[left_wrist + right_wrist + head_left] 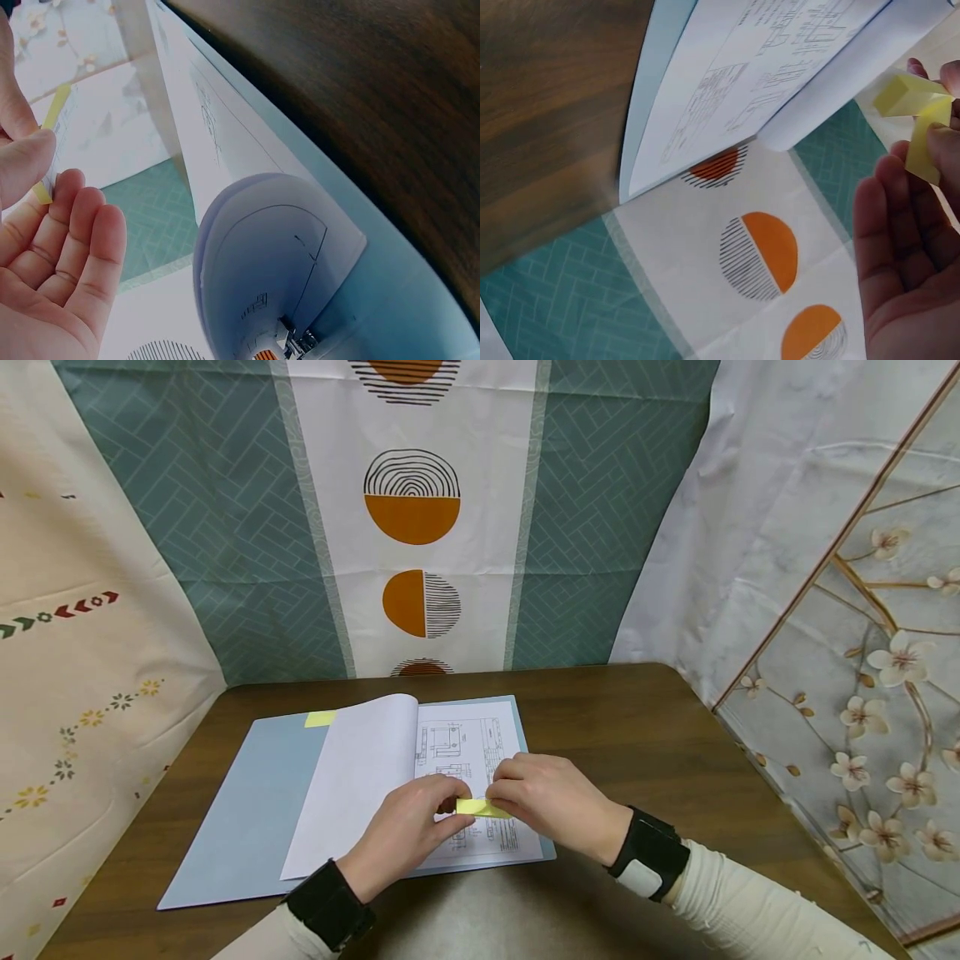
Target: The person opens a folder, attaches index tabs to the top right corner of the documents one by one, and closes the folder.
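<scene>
Yellow sticky notes (482, 808) are held just above a printed page of technical drawings (491, 735). My left hand (416, 818) pinches them at their left end between thumb and fingers. From the right, my right hand (551, 800) pinches their other end. In the right wrist view a yellow sheet (926, 150) angles away from a thicker yellow piece (898, 94); whether they are joined is hidden by fingers. Under both hands lies the open light-blue folder (232, 810), with a white page (356, 793) curling over to the left.
A yellow sticky note (321, 718) shows at the folder's upper left, beside the curled page. The folder rests on a dark wooden table (615, 718). Patterned cloths hang behind it (622, 510) and along both sides.
</scene>
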Demonstrator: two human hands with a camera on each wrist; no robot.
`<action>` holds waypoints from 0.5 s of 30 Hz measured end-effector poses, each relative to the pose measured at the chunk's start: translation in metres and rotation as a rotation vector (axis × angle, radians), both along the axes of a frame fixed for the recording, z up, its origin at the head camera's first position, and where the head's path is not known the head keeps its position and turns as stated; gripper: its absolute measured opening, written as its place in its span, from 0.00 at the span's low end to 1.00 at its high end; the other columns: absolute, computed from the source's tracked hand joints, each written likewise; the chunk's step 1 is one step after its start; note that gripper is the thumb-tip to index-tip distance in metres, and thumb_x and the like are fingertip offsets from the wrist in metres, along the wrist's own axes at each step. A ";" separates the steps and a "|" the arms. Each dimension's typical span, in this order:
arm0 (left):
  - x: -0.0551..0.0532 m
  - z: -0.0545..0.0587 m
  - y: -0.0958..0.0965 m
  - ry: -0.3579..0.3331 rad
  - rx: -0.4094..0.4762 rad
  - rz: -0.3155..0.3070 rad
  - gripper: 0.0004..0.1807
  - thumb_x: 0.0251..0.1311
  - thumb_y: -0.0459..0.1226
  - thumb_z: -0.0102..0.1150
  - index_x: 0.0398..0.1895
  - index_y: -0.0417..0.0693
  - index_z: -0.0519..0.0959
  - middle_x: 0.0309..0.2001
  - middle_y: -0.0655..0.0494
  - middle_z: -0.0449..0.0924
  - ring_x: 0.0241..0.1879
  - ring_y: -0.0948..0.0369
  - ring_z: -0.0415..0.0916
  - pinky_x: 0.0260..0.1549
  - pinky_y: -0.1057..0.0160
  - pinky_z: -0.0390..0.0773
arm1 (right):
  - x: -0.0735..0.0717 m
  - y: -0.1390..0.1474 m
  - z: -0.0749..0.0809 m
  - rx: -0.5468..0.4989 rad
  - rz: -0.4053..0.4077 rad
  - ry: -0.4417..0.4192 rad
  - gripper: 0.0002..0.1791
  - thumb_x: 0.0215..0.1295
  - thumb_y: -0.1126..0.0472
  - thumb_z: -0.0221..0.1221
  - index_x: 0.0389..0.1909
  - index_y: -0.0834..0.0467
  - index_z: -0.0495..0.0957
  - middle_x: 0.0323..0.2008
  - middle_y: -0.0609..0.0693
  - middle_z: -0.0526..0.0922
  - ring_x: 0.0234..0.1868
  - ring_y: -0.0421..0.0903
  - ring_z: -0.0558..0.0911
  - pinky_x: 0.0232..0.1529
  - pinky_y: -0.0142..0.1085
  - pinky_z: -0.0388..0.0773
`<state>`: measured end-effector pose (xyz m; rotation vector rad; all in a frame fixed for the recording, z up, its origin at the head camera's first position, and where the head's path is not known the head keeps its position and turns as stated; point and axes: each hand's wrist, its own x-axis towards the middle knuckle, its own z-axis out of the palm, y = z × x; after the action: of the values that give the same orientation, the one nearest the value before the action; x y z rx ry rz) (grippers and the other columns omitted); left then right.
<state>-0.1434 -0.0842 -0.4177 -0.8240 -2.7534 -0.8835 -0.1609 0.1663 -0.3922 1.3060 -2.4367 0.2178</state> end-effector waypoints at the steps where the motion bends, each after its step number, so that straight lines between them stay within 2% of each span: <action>1: 0.000 0.000 0.000 -0.004 0.003 0.000 0.12 0.61 0.39 0.84 0.43 0.56 0.88 0.38 0.66 0.84 0.38 0.61 0.80 0.39 0.62 0.82 | -0.001 0.000 0.000 0.002 0.006 0.016 0.13 0.62 0.58 0.82 0.46 0.48 0.93 0.41 0.41 0.88 0.39 0.39 0.82 0.43 0.29 0.83; 7: 0.000 0.000 0.000 -0.018 0.014 0.006 0.12 0.61 0.39 0.84 0.43 0.57 0.88 0.39 0.67 0.84 0.38 0.62 0.80 0.39 0.62 0.81 | -0.003 0.002 0.001 -0.016 0.035 0.049 0.14 0.60 0.60 0.84 0.45 0.48 0.94 0.41 0.41 0.88 0.40 0.39 0.83 0.45 0.29 0.83; 15: 0.000 0.000 -0.001 -0.043 0.024 0.005 0.12 0.61 0.39 0.84 0.43 0.57 0.88 0.39 0.67 0.84 0.38 0.63 0.79 0.40 0.62 0.82 | -0.004 0.001 0.005 -0.043 0.020 0.012 0.14 0.59 0.61 0.84 0.44 0.49 0.94 0.40 0.41 0.89 0.40 0.39 0.83 0.46 0.29 0.84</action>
<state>-0.1439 -0.0848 -0.4173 -0.8035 -2.7748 -0.9422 -0.1650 0.1669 -0.3873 1.3100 -2.3961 0.2651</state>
